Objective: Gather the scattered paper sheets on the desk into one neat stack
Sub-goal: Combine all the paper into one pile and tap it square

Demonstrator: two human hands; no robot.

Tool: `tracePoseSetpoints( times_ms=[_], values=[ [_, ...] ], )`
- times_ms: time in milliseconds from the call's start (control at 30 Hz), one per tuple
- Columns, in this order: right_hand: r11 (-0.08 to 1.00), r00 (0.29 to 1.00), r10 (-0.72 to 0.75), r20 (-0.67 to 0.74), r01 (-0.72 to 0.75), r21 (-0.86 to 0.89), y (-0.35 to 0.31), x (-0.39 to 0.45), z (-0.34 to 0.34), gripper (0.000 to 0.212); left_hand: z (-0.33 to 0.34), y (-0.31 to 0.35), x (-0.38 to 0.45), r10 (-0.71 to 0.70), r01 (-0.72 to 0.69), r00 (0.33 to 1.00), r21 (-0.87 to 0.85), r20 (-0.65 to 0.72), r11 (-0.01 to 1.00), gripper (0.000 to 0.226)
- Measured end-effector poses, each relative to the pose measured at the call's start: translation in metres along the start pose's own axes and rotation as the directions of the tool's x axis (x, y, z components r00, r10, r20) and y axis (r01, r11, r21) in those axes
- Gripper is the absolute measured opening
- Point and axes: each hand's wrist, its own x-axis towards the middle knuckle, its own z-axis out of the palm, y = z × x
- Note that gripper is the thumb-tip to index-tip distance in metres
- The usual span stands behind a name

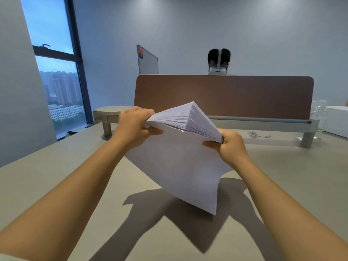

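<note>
Both hands are up off the worktop (56, 185) with the paper stack (180, 147) held between them — a thick white wad, tilted, its upper edge fanned out so the sheet edges show as fine lines. The left hand (134, 127) clamps the top left corner, fingers curled over the fanned edge and thumb underneath. The right hand (230, 146) pinches the right corner, thumb on the near face. The lower sheets hang down and bow toward the camera, the bottom corner free above the beige surface, casting a dark shadow beneath. The stack's sides are uneven, sheets stepped rather than flush. Around it the beige surface lies flat to left, right and front. Behind stands a brown divider panel (224, 97) on a grey rail, a white cable (259, 135) lying near its foot, and a white box (337, 119) at far right.
</note>
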Motion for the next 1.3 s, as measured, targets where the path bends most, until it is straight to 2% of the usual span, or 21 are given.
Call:
tracePoseSetpoints(
  times_ms=[67, 133, 200, 233, 267, 333, 367, 433, 500, 567, 667, 767, 867, 1000, 1133, 1233, 1300],
  values=[
    [0.996, 0.997, -0.026, -0.076, 0.019, -0.091, -0.001, -0.001, -0.004, 0.022, 0.005, 0.002, 0.002, -0.158, 0.167, 0.98, 0.069, -0.117, 0.984, 0.052],
    [0.995, 0.988, 0.026, -0.152, -0.04, -0.088, 0.002, 0.003, -0.013, 0.022, 0.012, 0.004, -0.001, -0.355, 0.356, 0.921, -0.02, -0.164, 0.934, 0.085],
    [0.991, 0.976, 0.12, -0.184, -0.105, 0.089, 0.007, 0.004, -0.025, 0.016, 0.023, 0.006, -0.008, -0.515, 0.493, 0.852, -0.181, -0.098, 0.851, 0.104],
    [0.963, 0.969, 0.176, -0.176, -0.132, 0.236, 0.008, 0.002, -0.03, 0.012, 0.031, 0.006, -0.009, -0.574, 0.546, 0.819, -0.313, 0.004, 0.777, 0.108],
    [0.913, 0.96, 0.232, -0.159, -0.158, 0.375, 0.008, -0.001, -0.034, 0.009, 0.037, 0.008, -0.009, -0.587, 0.58, 0.795, -0.478, 0.154, 0.66, 0.107],
    [0.812, 0.946, 0.304, -0.111, -0.196, 0.55, 0.009, -0.005, -0.041, 0.016, 0.045, 0.016, -0.01, -0.429, 0.561, 0.808, -0.75, 0.404, 0.35, 0.095],
    [0.78, 0.941, 0.324, -0.1, -0.206, 0.591, 0.01, -0.006, -0.043, 0.021, 0.048, 0.022, -0.011, -0.342, 0.53, 0.832, -0.809, 0.437, 0.255, 0.083],
    [0.729, 0.928, 0.36, -0.091, -0.219, 0.648, 0.009, -0.006, -0.048, 0.025, 0.046, 0.036, -0.01, -0.3, 0.461, 0.867, -0.868, 0.397, 0.184, 0.059],
    [0.715, 0.915, 0.386, -0.117, -0.217, 0.665, 0.004, -0.004, -0.054, 0.023, 0.04, 0.044, -0.003, -0.31, 0.393, 0.894, -0.897, 0.322, 0.201, 0.044],
    [0.726, 0.914, 0.376, -0.153, -0.188, 0.661, -0.001, -0.002, -0.06, 0.019, 0.034, 0.046, 0.002, -0.287, 0.343, 0.917, -0.914, 0.277, 0.216, 0.047],
    [0.707, 0.924, 0.374, -0.08, -0.228, 0.67, -0.002, -0.005, -0.064, 0.008, 0.035, 0.044, 0.0, -0.252, 0.367, 0.916, -0.906, 0.312, 0.213, 0.048],
    [0.676, 0.917, 0.398, 0.017, -0.306, 0.67, 0.01, -0.019, -0.058, 0.008, 0.051, 0.038, -0.019, -0.262, 0.429, 0.891, -0.875, 0.369, 0.223, 0.043],
    [0.666, 0.907, 0.421, 0.02, -0.324, 0.672, 0.022, -0.032, -0.053, 0.007, 0.063, 0.039, -0.03, -0.275, 0.423, 0.89, -0.883, 0.363, 0.203, 0.052],
    [0.736, 0.925, 0.38, -0.023, -0.287, 0.613, 0.022, -0.036, -0.051, 0.015, 0.067, 0.042, -0.027, -0.289, 0.405, 0.892, -0.897, 0.347, 0.174, 0.061],
    [0.775, 0.939, 0.332, -0.086, -0.22, 0.593, 0.022, -0.036, -0.042, 0.03, 0.071, 0.045, -0.026, -0.294, 0.415, 0.887, -0.893, 0.355, 0.175, 0.048],
    [0.793, 0.924, 0.347, -0.162, -0.198, 0.576, 0.021, -0.034, -0.037, 0.025, 0.072, 0.05, -0.024, -0.319, 0.402, 0.893, -0.882, 0.318, 0.247, 0.028],
    [0.815, 0.916, 0.349, -0.196, -0.193, 0.547, 0.019, -0.034, -0.035, 0.024, 0.073, 0.052, -0.024, -0.351, 0.381, 0.897, -0.871, 0.268, 0.31, 0.029]
  ],
)
